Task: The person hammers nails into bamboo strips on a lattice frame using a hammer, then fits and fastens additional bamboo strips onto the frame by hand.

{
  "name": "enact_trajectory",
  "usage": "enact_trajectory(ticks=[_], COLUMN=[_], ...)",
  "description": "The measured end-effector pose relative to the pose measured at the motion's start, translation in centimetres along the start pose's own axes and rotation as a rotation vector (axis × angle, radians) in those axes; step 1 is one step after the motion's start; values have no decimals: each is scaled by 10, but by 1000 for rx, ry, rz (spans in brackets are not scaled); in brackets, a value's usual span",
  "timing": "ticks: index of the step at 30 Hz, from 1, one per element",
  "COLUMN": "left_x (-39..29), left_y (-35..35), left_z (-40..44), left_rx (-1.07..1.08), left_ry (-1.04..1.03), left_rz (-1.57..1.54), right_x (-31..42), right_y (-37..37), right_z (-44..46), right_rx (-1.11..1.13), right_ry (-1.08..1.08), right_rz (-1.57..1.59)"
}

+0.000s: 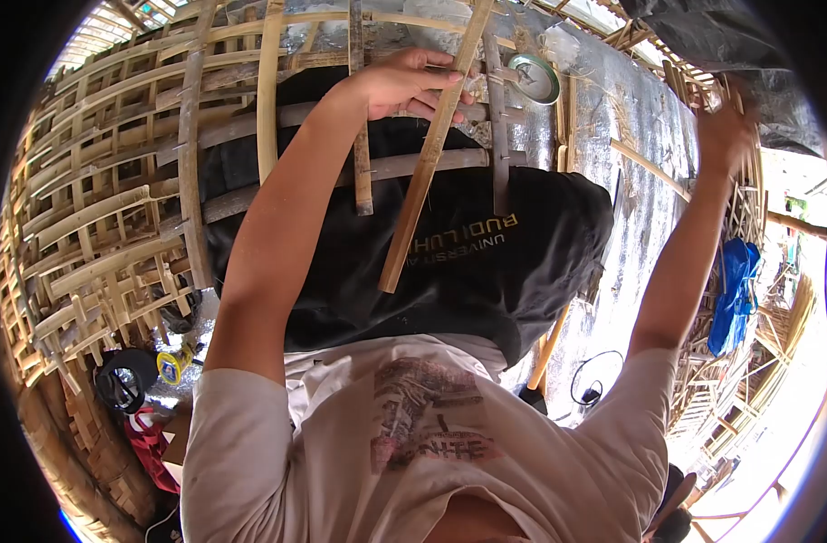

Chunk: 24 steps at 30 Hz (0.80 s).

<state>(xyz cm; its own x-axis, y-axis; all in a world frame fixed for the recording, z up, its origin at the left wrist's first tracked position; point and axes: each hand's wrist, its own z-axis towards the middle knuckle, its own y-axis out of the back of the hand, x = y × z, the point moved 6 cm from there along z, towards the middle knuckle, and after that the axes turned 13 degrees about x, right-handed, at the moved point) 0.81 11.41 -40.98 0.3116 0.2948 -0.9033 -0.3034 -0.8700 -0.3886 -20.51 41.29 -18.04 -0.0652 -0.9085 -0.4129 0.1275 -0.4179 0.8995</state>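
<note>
My left hand (409,86) is closed around a loose bamboo slat (431,163); some fingertips show past its far edge. The slat slants over a frame of crossed bamboo strips (363,149) that lies across my lap. Under the frame, a black cloth (522,244) with printed lettering covers my legs. My right hand (728,136) is stretched far out to the right, beside upright bamboo strips and dark plastic sheeting (717,32). Its fingers are smeared by motion, so I cannot see whether they hold anything.
A small round dish (534,79) with small dark bits sits just beyond the frame. Woven bamboo lattice (96,208) fills the left side. A yellow tape roll (171,366) and a black round object (125,380) lie low left. A blue bag (735,294) hangs at right.
</note>
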Motion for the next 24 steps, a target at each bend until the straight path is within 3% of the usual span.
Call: enact_trajectory(ticks=[2,4,7,8,9,10,12,15,24], left_x=[-1,2,3,-3,-2,-1,-1,-3,-1], left_y=[-7,1,4,-1,-3,-2,1,-1,1], left_z=[1,-10,5,3,6,6,1,-4,1], left_rx=[-14,-55,-32,-19,0,7,-25,-46,-31], left_ry=[2,4,-21,-25,-37,-50,-57,-71,-70], left_rz=[-37,-48,-31,4,-9,-21,-12,-21,-14], right_x=[-71,-63,64,96,119,137,159,176,182], right_y=[24,18,18,-17,-41,-67,-93,-118,-122], right_z=[20,21,-129,-156,-190,-212,-247,-267,-263], right_rx=[-874,-639,-203,232,561,667,965,1181,1249], right_ry=[-4,374,1061,1102,1087,1210,1193,1189,1150], right_rz=[231,827,792,1055,1030,964,1059,1279,1275])
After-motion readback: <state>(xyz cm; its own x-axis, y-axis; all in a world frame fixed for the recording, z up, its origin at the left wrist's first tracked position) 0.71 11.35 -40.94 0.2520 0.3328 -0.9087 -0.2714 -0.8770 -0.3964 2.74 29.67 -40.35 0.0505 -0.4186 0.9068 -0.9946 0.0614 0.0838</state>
